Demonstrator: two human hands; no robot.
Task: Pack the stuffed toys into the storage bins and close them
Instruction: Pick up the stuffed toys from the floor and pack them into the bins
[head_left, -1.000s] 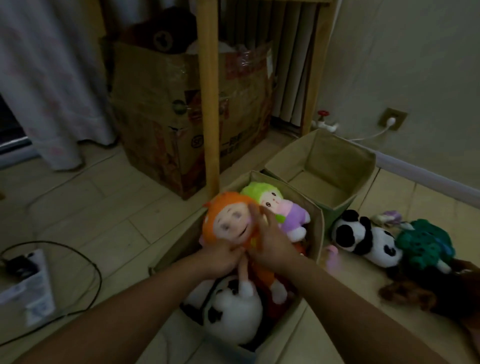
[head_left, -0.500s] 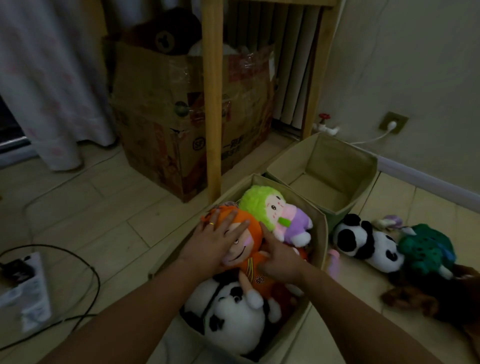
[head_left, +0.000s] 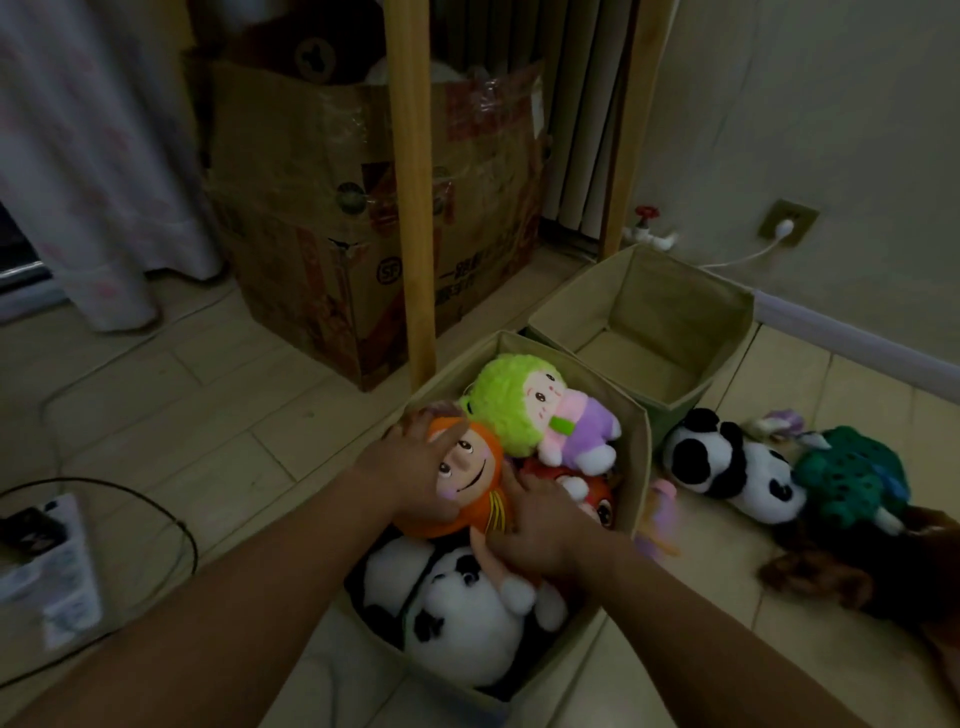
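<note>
A beige fabric storage bin (head_left: 638, 457) sits in front of me, full of stuffed toys. An orange-haired doll (head_left: 470, 480) lies on top. My left hand (head_left: 410, 467) lies flat over its head, fingers spread. My right hand (head_left: 545, 530) grips its body. Behind the doll lies a green-haired doll in purple (head_left: 535, 410); a white panda (head_left: 467, 618) lies in the near part of the bin. A second beige bin (head_left: 675, 306) stands empty behind. On the floor to the right lie a panda (head_left: 737, 465), a green plush (head_left: 852, 475) and a brown plush (head_left: 841, 577).
A taped cardboard box (head_left: 332, 218) stands behind the bins, with a wooden post (head_left: 413, 197) in front of it. A curtain (head_left: 88, 156) hangs at left. A black cable (head_left: 176, 525) loops on the floor near a small box (head_left: 47, 566). A wall socket (head_left: 787, 226) is at right.
The orange-haired doll went from held upright above the bin to pressed down onto the other toys. My left hand moved on top of its head; my right hand shifted down to its body.
</note>
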